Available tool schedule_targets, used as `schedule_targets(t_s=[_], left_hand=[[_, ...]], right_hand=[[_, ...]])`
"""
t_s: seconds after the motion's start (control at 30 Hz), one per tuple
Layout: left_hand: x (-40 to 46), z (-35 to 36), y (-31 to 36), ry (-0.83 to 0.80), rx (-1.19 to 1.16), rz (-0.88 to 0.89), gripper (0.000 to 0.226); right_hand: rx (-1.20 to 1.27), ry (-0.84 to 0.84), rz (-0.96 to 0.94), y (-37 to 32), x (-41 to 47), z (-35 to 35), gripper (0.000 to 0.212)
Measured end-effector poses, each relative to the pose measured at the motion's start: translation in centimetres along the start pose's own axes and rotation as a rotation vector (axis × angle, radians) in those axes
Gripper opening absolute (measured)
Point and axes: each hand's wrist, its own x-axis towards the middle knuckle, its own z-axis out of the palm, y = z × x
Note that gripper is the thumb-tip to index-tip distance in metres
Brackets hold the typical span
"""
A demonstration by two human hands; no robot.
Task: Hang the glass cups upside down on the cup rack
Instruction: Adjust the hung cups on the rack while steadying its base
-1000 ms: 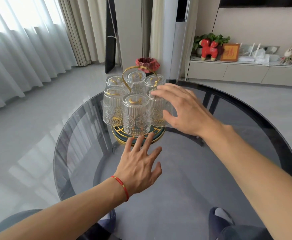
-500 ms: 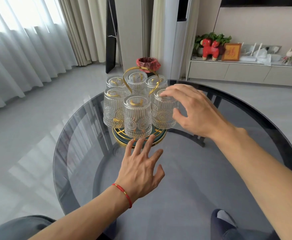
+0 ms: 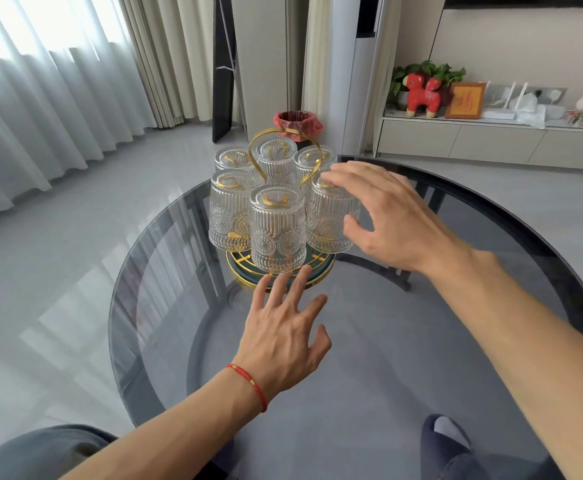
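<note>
A gold cup rack (image 3: 285,136) with a looped handle and a round green-and-gold base stands near the far side of the round glass table (image 3: 369,358). Several ribbed glass cups hang upside down on it; the front cup (image 3: 276,230) faces me. My right hand (image 3: 387,220) hovers at the right-hand cup (image 3: 328,223), fingertips over its upturned bottom, thumb apart from its side, gripping nothing. My left hand (image 3: 283,337), with a red string bracelet, lies spread on the table with its fingertips at the rack's base.
The table's dark rim curves round on the right and left. Beyond it stands a red-lined bin (image 3: 297,121) on the floor, curtains on the left, and a low cabinet (image 3: 491,140) with a red toy animal and a frame on the right.
My right hand has drawn back a little to the right, uncovering more of the right-hand cup. My left hand has stayed at the rack's base.
</note>
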Motion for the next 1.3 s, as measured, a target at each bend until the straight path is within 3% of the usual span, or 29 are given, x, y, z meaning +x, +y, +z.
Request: schedule_targets(t_s=[0.4,0.7,0.93,1.17,1.3], left_hand=[[0.0,-0.1,0.0,0.008,-0.043,-0.026,0.051],[-0.1,0.2,-0.2,0.035,-0.07,-0.045,0.053],[-0.1,0.1,-0.2,0.033,-0.12,-0.055,0.056],[0.0,-0.4,-0.2,0.05,-0.163,-0.072,0.065],[0.0,-0.5,-0.2,0.027,-0.159,-0.074,0.064]], right_hand=[[0.02,0.004,-0.005,0.4,0.0,-0.5,0.056],[0.004,0.145,-0.041,0.1,-0.2,0.2,0.05],[0.211,0.224,0.152,-0.5,1.0,-0.3,0.037],[0.369,-0.14,0.3,0.6,6.3,-1.0,0.056],[0.395,-0.215,0.339,1.3,7.7,-0.5,0.055]])
